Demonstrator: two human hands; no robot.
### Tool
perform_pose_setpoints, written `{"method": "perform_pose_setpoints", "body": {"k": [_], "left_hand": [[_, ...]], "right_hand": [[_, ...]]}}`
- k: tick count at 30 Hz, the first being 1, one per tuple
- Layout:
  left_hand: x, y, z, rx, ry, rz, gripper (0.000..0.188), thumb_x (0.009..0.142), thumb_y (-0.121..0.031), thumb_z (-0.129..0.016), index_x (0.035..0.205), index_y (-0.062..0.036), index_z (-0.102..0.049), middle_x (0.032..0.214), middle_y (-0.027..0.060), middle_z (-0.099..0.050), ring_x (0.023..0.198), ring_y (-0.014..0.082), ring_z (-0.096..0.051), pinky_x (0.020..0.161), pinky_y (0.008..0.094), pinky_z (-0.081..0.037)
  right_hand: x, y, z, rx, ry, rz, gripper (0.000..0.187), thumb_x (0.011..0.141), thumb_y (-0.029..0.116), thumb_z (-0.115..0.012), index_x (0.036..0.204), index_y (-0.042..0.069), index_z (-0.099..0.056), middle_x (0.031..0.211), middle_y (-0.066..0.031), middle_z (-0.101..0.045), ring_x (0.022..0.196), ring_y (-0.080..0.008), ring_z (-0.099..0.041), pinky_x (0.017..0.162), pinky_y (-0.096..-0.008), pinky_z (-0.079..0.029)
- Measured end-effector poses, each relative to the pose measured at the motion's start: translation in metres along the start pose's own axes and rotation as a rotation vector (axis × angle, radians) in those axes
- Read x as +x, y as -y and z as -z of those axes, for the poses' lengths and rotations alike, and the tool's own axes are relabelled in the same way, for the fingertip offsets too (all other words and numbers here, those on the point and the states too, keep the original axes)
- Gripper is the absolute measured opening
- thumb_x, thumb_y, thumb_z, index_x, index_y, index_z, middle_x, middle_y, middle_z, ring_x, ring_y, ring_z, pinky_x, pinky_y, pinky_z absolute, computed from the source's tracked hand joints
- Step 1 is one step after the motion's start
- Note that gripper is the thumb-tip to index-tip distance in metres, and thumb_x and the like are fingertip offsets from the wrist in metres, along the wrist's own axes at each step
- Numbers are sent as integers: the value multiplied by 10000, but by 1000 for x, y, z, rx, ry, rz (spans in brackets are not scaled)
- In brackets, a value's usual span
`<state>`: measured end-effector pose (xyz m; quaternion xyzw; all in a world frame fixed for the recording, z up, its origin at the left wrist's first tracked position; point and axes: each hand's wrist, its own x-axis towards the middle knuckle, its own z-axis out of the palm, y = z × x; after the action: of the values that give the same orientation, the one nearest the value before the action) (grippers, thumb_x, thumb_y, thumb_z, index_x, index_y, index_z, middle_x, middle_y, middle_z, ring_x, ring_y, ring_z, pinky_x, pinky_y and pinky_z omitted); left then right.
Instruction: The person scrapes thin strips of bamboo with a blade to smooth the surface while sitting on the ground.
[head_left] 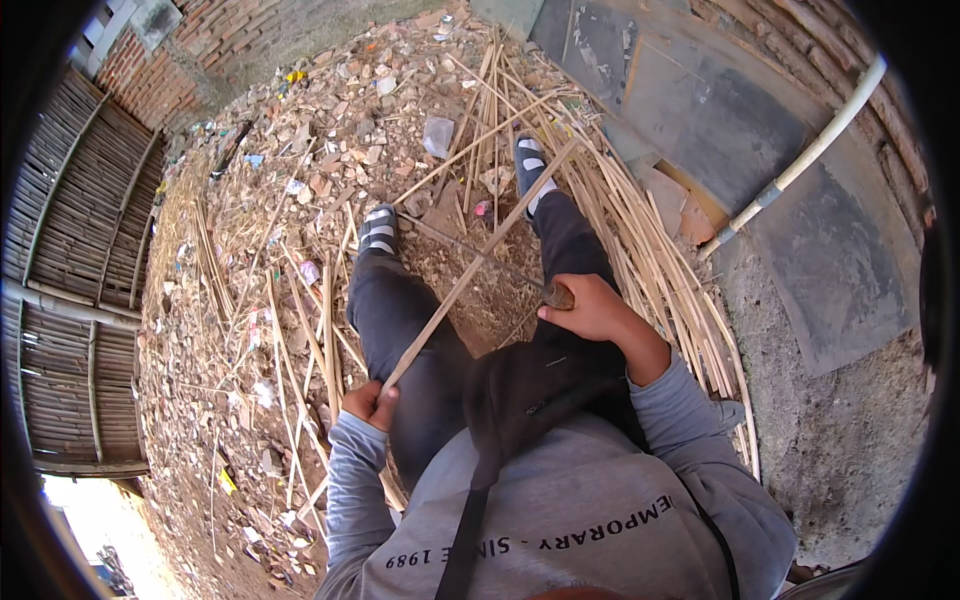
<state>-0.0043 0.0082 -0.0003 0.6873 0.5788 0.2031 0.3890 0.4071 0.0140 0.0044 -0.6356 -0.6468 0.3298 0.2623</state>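
- Pile of long strips (pixel 648 262): on the ground, to the right of the right hand.
- Pale strip (pixel 460 294): slants forward and rightward from the left hand, between the legs (pixel 400 310).
- Thin-bladed tool (pixel 515 272): crosses the pale strip.
- Right hand (pixel 592 314): wrapped around the tool's handle.
- Left hand (pixel 370 404): pinching the pale strip's near end.

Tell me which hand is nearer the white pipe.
Right. The right hand, gripping a tool's handle, is left of and below the white pipe; the left hand, holding a wooden strip, is farther left and lower in view.
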Motion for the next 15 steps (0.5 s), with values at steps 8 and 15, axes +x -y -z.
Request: {"method": "perform_pose_setpoints", "body": {"k": [8, 15], "left_hand": [[1, 6, 1, 25, 17, 7, 550, 969, -494, -647, 714, -14, -563, 579, 25, -463, 592, 115, -417, 539, 345, -363], [1, 10, -2, -40, -6, 4, 507, 960, -426, -685, 690, -27, -527, 572, -34, -389, 587, 72, -343, 504, 324, -293]], "right_hand": [[2, -6, -6, -5, -3, 8, 515, 804, 429, -802, 977, -36, -664, 790, -232, -644, 767, -413, -650, 694, -443, -492], [2, -9, -9, 25, -8, 8, 487, 811, 403, -802, 995, -29, -671, 784, -215, -635, 733, -369, -630, 688, -421, -490]]}}
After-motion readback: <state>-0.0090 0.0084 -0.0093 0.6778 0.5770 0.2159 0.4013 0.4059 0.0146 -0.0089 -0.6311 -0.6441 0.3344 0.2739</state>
